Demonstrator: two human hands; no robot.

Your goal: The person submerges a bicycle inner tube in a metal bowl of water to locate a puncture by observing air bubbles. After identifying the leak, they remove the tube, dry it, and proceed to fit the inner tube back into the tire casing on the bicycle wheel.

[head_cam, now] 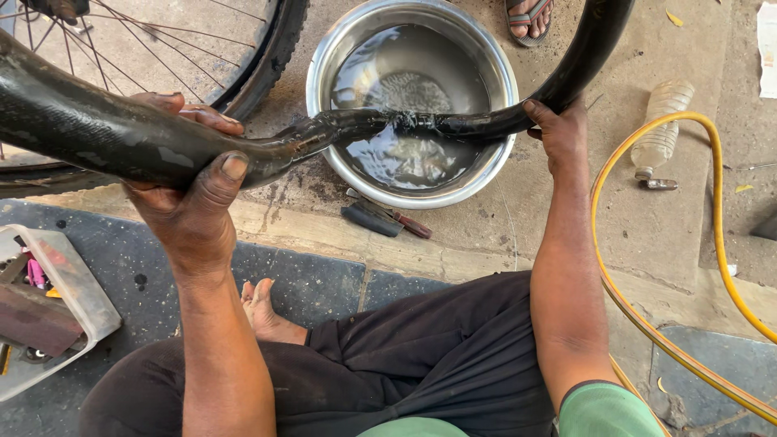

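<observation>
A black rubber inner tube [89, 129] stretches across the view and dips into the water of a round steel basin [324, 57]. My left hand [190, 182] grips the thick wet part of the tube at the left, thumb over the top. My right hand [558, 133] holds the tube at the basin's right rim, where it curves up and away. Between my hands the tube lies pressed into the water, which ripples around it.
A bicycle wheel [267, 57] with spokes stands at the upper left. A small dark tool [380, 217] lies below the basin. A yellow hose [712, 235] loops at the right beside a plastic bottle [660, 121]. A clear tray of tools [73, 283] sits at the left. A sandalled foot [528, 18] shows at top.
</observation>
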